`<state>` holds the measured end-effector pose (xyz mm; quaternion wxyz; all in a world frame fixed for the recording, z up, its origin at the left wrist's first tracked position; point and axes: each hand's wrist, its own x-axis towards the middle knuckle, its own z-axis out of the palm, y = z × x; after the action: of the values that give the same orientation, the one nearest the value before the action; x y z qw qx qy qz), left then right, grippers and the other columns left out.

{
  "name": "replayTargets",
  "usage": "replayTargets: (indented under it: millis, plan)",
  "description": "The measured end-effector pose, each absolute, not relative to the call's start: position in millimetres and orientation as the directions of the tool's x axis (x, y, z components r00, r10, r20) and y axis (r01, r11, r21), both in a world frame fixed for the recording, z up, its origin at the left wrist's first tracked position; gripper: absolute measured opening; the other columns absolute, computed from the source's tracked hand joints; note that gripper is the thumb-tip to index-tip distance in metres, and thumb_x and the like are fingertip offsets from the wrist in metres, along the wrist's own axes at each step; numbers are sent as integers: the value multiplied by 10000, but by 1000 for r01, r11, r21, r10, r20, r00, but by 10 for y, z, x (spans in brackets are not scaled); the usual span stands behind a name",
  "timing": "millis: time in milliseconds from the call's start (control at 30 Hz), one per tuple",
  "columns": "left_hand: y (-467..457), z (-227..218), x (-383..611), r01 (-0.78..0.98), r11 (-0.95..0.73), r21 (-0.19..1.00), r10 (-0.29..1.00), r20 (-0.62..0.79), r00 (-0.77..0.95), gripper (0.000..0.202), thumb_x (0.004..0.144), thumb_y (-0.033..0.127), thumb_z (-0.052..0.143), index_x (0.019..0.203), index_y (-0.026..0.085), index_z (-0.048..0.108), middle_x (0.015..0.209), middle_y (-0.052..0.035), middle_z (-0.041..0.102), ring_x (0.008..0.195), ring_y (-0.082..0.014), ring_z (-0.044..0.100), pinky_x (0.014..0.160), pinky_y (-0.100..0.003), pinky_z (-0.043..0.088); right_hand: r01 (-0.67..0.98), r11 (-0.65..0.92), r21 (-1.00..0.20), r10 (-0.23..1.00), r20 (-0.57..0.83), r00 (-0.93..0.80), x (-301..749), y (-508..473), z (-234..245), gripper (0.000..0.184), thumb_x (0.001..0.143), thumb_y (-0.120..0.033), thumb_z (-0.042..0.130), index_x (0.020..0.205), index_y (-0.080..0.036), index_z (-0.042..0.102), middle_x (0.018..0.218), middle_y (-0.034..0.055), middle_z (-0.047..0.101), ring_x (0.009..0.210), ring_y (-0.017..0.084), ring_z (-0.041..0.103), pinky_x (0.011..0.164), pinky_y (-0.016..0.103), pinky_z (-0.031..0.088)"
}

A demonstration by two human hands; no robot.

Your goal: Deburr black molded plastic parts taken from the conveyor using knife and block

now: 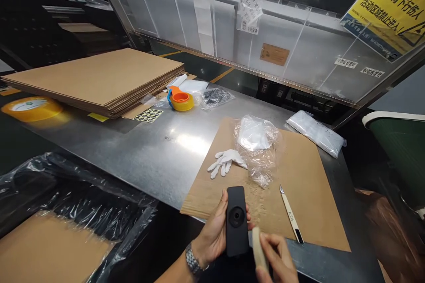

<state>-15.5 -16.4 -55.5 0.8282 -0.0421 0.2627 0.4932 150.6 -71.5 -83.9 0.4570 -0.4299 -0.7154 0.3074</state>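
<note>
A shiny metal table [166,141] fills the middle, and a big brown sheet [312,177] lies flat on its near part. Count the clock from the black box [236,243], which is low in the middle, just over the near edge of the table, with a round ring on its front. The left hand [214,234] is closed around the black box, thumb on one side and fingers on the other. The right hand [279,256], just beside it at 4 o'clock, pinches a blurry cream roll [259,250]. At 12 o'clock, past the table, stands a see-through wall [226,22], and a yellow sign [381,17] hangs between 1 and 2. Behind the table, near 11, the dark floor [202,66] has yellow lines. A tall pile of cardboard [109,75] sits at 10 o'clock. Between 12 and 1, a clear bag [264,170] has something white inside. A small flat bag [215,97] near 12 holds something black. At 9 o'clock, a shiny plastic liner [96,185] has a brown board [49,247] in it. A white glove [229,159] lies by the clear bag near 12, a thin knife [290,212] lies on the sheet at 3, and an orange tape holder [181,97] stands at 11.
</note>
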Motion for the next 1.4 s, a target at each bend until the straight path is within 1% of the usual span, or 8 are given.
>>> replayTargets:
  millis: [100, 233, 400, 567, 733, 967, 1167, 1400]
  plan:
    - [-242, -478, -72, -774, 564, 289, 795, -446, 413, 538, 851, 538, 393, 1323, 281, 396, 778, -44, 660, 633, -174, 631, 612, -320, 513, 451, 503, -738, 863, 456, -216, 1462, -484, -671, 457, 893, -218, 453, 1346, -250, 408, 1102, 126, 482, 975, 233, 523, 746, 376, 514]
    - [-330, -481, -8, -752, 467, 464, 861, -432, 268, 507, 870, 488, 405, 1292, 215, 474, 910, -60, 674, 740, -140, 630, 698, -223, 488, 407, 727, -553, 685, 548, -480, 1332, -311, -551, 536, 853, -191, 477, 1376, -193, 362, 1068, 132, 472, 958, 239, 505, 752, 410, 510]
    - [-406, -595, 2, -543, 669, 508, 741, -514, 432, 759, 798, 693, 218, 1305, 181, 459, 444, 3, 535, 338, -123, 451, 342, -204, 330, 489, 635, -598, 772, 495, -399, 1360, -238, -498, 522, 860, -131, 445, 1369, -214, 363, 1080, 124, 451, 965, 220, 496, 760, 394, 505]
    - [-334, -629, -65, -602, 492, 629, 845, -512, 155, 623, 823, 627, 329, 1265, 225, 506, 708, -38, 623, 555, -127, 553, 509, -221, 428, 532, 777, -337, 624, 521, -582, 1239, -349, -391, 431, 789, -132, 495, 1217, -104, 527, 921, 133, 498, 808, 216, 475, 627, 356, 501]
    - [-239, -642, -88, -745, 565, 355, 776, -536, 333, 656, 791, 665, 345, 1335, 300, 353, 594, 20, 538, 425, -108, 480, 422, -203, 365, 496, 817, -295, 563, 593, -576, 1084, -583, -419, 333, 736, -162, 472, 1036, -120, 610, 799, 102, 489, 686, 186, 435, 526, 301, 470]
    - [-192, -567, -54, -856, 508, -98, 733, -472, 489, 366, 788, 527, 527, 1053, 277, 570, 604, 21, 506, 647, -160, 590, 650, -295, 496, 455, 732, -508, 682, 533, -501, 1333, -559, -546, 601, 747, -89, 494, 1336, -179, 413, 971, 116, 468, 827, 205, 478, 647, 358, 500]
    - [-145, -590, -37, -852, 499, -155, 621, -621, 477, 458, 843, 533, 424, 684, 116, 523, 596, 5, 480, 486, -59, 507, 500, -161, 481, 449, 778, -439, 617, 666, -418, 1205, -653, -649, 509, 740, -121, 541, 1246, -164, 515, 1016, 114, 442, 864, 214, 488, 649, 352, 519]
    - [-140, -540, -141, -895, 447, -8, 683, -643, 347, 414, 908, 429, 334, 698, 121, 513, 603, -16, 516, 490, -84, 512, 466, -190, 471, 576, 780, -244, 555, 694, -458, 1562, -523, -918, 509, 757, -67, 582, 1231, -243, 520, 1120, 102, 462, 974, 225, 505, 716, 351, 531]
